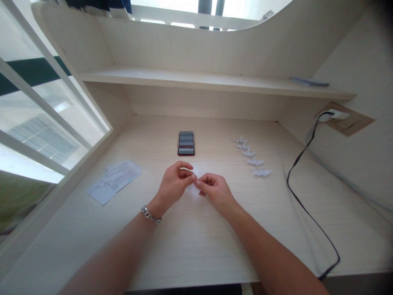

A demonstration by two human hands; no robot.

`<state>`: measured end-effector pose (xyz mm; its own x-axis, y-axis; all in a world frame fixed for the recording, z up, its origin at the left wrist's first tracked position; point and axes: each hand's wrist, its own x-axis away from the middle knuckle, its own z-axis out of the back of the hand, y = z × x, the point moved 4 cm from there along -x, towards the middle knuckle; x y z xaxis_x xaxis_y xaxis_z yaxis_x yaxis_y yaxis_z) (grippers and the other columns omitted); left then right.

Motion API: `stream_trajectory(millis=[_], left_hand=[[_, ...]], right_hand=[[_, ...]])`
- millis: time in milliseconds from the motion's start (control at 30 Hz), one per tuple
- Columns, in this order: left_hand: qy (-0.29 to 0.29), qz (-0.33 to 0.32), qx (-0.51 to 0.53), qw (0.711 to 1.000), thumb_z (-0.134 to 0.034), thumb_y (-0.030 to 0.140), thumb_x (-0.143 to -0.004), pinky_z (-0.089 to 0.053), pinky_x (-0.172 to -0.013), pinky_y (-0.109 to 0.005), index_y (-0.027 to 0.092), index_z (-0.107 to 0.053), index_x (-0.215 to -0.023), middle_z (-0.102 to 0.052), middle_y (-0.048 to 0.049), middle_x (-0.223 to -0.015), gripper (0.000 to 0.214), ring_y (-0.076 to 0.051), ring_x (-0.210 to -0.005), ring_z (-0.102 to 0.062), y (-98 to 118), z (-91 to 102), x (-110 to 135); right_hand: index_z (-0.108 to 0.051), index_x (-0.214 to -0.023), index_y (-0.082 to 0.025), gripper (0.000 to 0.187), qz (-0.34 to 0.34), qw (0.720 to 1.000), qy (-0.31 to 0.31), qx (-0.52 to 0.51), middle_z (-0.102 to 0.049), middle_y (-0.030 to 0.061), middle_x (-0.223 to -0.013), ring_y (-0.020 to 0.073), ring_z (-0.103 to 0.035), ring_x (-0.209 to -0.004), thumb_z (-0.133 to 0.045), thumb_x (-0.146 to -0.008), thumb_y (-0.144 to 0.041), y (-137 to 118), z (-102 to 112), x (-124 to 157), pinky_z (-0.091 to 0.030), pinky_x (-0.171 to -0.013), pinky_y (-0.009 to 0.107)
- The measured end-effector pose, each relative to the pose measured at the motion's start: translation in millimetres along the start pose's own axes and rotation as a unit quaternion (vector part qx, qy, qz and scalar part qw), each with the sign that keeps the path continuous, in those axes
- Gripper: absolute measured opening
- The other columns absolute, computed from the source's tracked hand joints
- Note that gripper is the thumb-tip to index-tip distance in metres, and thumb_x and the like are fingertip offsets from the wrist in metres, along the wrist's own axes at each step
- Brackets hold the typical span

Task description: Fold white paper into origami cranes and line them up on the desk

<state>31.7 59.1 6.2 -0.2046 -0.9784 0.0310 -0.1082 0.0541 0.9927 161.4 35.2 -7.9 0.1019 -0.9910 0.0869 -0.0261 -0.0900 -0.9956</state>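
Observation:
My left hand (176, 180), with a chain bracelet (151, 214) at its wrist, is closed in a pinch over the middle of the desk. Its fingertips meet those of my right hand (215, 188), which is pinched too. Between them is a small piece of white paper (194, 175), mostly covered by the fingers, so its folds cannot be made out. To the right, several small white folded paper cranes (254, 162) stand in a slanting row. A phone (186, 143) lies just beyond my hands, its screen blurred.
Two overlapping paper sheets (113, 180), one with printed text, lie at the left. A black cable (296, 196) runs from a wall socket (346, 119) across the desk's right side. A shelf (190, 80) spans the back, with a flat bluish item (310, 82) on it. White bars (46, 104) stand left.

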Motion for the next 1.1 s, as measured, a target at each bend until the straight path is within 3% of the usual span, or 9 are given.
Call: stream_trajectory(millis=[200, 633, 1100], left_hand=[[-0.001, -0.006, -0.022, 1.0, -0.066, 0.016, -0.062, -0.045, -0.057, -0.023, 0.016, -0.049, -0.085, -0.063, -0.0005, -0.065, 0.029, -0.012, -0.06, -0.059, -0.5, -0.4, 0.4], [0.025, -0.036, -0.024, 0.999, -0.067, 0.02, -0.063, -0.045, -0.057, -0.023, 0.017, -0.049, -0.086, -0.062, -0.0001, -0.066, 0.029, -0.012, -0.06, -0.059, 1.5, 4.6, -1.3], [0.061, -0.02, 0.009, 0.998, -0.07, 0.021, -0.06, -0.042, -0.054, -0.022, 0.017, -0.047, -0.086, -0.062, 0.0007, -0.064, 0.035, -0.011, -0.057, -0.058, 4.6, 7.9, -2.3]], right_hand=[[-0.058, -0.065, -0.015, 0.021, -0.022, 0.999, -0.031, 0.0, -0.053, -0.0023, -0.051, 0.0092, -0.048, -0.046, -0.065, -0.066, -0.036, 4.8, -0.2, -1.3, -0.039, -0.047, 0.023], [-0.057, -0.068, -0.016, 0.016, 0.024, 0.998, -0.031, 0.057, -0.057, 0.0, -0.058, 0.0114, -0.051, -0.053, -0.057, -0.072, -0.032, 7.2, 2.5, -4.5, -0.041, -0.053, 0.024], [-0.054, -0.066, -0.018, 0.019, 0.059, 0.992, -0.019, 0.109, -0.054, -0.0008, -0.059, 0.0113, -0.048, -0.054, -0.051, -0.077, -0.033, 1.8, 1.5, -0.1, -0.038, -0.054, 0.025]])
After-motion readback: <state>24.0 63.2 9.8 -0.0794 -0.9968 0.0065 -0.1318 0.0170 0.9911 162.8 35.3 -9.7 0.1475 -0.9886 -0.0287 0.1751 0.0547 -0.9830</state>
